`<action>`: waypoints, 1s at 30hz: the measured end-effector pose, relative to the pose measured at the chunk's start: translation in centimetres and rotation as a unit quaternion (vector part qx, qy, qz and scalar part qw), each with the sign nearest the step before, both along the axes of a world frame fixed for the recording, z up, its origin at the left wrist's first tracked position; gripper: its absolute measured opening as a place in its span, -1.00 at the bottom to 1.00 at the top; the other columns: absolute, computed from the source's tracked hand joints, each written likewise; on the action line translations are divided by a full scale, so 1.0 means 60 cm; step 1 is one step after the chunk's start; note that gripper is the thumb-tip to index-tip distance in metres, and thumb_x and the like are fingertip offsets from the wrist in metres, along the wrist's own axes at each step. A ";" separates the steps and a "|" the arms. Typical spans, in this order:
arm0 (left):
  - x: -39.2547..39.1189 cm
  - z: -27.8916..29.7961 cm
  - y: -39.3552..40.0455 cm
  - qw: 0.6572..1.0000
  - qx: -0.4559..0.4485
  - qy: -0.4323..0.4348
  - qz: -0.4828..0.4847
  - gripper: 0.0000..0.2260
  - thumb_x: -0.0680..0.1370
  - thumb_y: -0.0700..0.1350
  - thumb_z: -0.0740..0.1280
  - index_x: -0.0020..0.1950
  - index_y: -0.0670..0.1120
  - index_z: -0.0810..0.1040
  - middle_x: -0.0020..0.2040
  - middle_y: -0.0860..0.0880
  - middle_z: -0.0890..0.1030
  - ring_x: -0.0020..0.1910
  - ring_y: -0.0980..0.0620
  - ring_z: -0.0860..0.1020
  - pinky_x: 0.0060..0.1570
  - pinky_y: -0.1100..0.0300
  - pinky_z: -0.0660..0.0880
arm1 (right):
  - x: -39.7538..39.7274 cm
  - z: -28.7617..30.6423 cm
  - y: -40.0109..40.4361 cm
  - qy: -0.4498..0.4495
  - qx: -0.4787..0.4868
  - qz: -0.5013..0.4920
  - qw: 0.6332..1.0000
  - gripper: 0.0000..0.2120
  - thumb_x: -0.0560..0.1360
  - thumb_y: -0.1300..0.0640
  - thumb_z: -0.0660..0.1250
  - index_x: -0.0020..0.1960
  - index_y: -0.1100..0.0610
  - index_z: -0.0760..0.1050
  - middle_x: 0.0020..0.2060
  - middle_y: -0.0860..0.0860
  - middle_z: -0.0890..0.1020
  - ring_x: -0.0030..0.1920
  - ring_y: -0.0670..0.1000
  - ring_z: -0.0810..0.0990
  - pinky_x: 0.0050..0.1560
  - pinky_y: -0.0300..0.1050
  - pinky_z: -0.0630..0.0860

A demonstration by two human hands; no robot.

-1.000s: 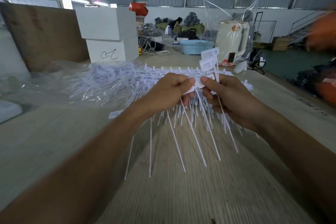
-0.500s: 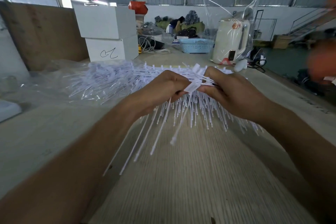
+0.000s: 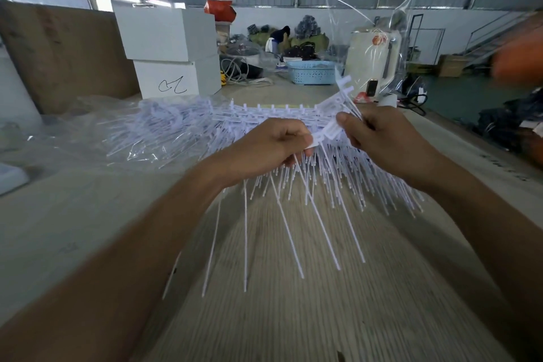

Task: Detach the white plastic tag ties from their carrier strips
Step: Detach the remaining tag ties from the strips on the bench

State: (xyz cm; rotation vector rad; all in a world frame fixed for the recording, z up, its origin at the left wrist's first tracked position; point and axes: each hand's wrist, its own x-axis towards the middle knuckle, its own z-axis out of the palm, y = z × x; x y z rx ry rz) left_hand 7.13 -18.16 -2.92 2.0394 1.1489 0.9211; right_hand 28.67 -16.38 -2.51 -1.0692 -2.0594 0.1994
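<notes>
My left hand (image 3: pixel 273 147) grips a bunch of white tag ties (image 3: pixel 293 214), whose long thin tails hang down towards the wooden table (image 3: pixel 293 317). My right hand (image 3: pixel 382 138) pinches the end of a white carrier strip (image 3: pixel 332 126) that bends up to the right, its top sticking out above my fingers. More strips with ties (image 3: pixel 264 114) lie in a row just behind both hands. A loose heap of white ties (image 3: pixel 164 132) sits to the left on clear plastic.
Two stacked white boxes (image 3: pixel 173 50) stand at the back left by a brown board (image 3: pixel 58 53). A blue basket (image 3: pixel 311 72) and a clear plastic bag (image 3: pixel 379 47) over a white appliance are behind. A person bends over in the far background.
The carrier strip has swung up to the right in my right hand. The tie tails under my left hand hang lower and more spread out.
</notes>
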 end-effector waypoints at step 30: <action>-0.014 -0.011 0.013 0.992 0.120 -0.031 0.030 -0.89 0.53 -0.10 0.48 0.01 -0.09 0.66 -0.18 -0.03 0.72 -0.19 -0.01 0.68 -0.10 0.07 0.59 | -0.024 -0.018 -0.016 0.173 -0.290 0.113 0.934 -0.71 0.59 -0.04 0.36 -0.30 -0.02 0.57 -0.50 -0.10 0.32 -0.53 -0.12 0.22 -0.51 -0.25 0.17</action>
